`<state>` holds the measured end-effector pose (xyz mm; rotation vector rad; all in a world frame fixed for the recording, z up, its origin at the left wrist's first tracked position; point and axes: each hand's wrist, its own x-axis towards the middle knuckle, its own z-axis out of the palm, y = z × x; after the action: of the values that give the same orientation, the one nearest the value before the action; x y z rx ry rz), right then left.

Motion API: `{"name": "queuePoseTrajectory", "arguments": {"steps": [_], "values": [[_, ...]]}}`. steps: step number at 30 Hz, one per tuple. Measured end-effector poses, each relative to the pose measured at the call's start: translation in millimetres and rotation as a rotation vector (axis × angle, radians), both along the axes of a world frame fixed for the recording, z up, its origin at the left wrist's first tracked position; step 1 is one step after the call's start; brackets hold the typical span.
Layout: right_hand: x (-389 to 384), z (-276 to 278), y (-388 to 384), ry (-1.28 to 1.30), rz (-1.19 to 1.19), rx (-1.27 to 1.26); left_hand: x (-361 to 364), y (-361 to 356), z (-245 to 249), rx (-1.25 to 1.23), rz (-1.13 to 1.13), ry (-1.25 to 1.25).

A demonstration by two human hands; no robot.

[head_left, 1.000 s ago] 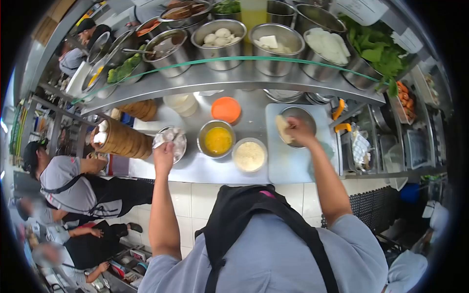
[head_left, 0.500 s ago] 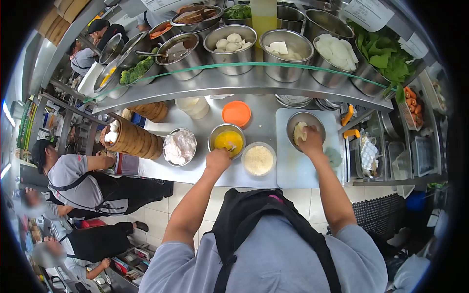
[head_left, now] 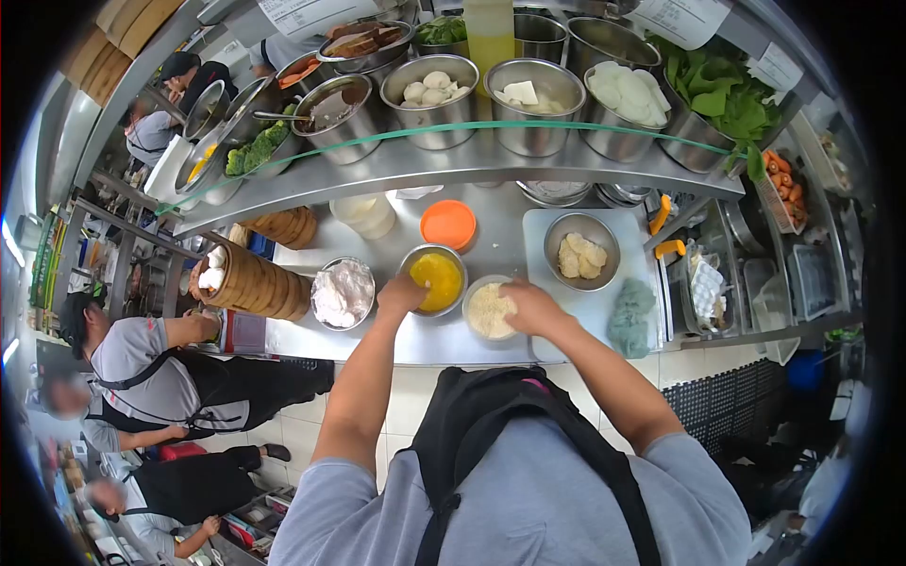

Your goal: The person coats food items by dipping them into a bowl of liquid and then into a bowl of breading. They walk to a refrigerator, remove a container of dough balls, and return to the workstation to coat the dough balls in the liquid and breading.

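Egg bowl (head_left: 433,280) sits left of crumb tub (head_left: 490,308).

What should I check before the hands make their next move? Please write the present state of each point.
1. Left hand is at the bowl of yellow liquid: ok.
2. Left fingers hold a piece: cannot tell, the hand hides it.
3. Right hand is at the crumbs: ok.
4. Metal bowl with pale pieces stands on the board: ok.
5. Board holds only that bowl: not ok, a crumpled green thing lies there.
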<state>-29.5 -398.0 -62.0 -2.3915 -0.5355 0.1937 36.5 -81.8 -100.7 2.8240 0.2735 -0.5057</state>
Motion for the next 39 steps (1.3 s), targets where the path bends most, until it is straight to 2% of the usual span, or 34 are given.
{"name": "queuePoseTrajectory", "arguments": {"steps": [2,3,5,8,13,14,15,17,20,24,27,29,31,32,35,39], "values": [[-5,-3,30,0.119,0.132,-0.308,2,-15,26,-0.001,0.013,0.086],[-6,-8,40,0.117,0.138,-0.308,3,-14,30,0.001,0.028,0.170],[-5,-16,55,0.113,0.163,-0.561,5,-8,26,-0.013,0.025,0.147],[-2,-29,64,0.008,0.095,-0.564,11,4,11,-0.058,0.021,0.135],[18,-55,55,0.015,0.156,-0.582,5,21,33,-0.191,-0.017,0.155],[19,-64,53,0.028,0.175,-0.567,0,23,39,-0.180,-0.028,-0.005],[16,-60,51,0.030,0.179,-0.568,-6,24,49,-0.168,-0.037,-0.168],[10,-37,49,-0.039,0.129,-0.548,-21,16,97,-0.135,-0.064,-0.188],[2,-32,53,-0.027,0.081,-0.598,-41,8,152,-0.094,-0.087,-0.215],[11,-59,56,-0.048,0.050,-0.567,-53,0,173,-0.038,-0.071,-0.277],[19,-68,54,-0.010,0.071,-0.601,-54,-5,128,-0.057,-0.089,-0.336],[24,-62,52,0.050,0.068,-0.495,-55,-3,92,-0.050,-0.094,-0.333],[13,-28,53,0.007,0.064,-0.514,-57,-1,67,-0.089,-0.040,-0.350],[7,-19,51,-0.029,0.057,-0.534,-61,0,70,-0.148,0.013,-0.376],[4,-29,45,0.030,0.089,-0.497,-67,10,93,-0.168,-0.009,-0.472],[2,-52,48,0.001,0.031,-0.472,-87,3,173,-0.127,-0.009,-0.523]]}}
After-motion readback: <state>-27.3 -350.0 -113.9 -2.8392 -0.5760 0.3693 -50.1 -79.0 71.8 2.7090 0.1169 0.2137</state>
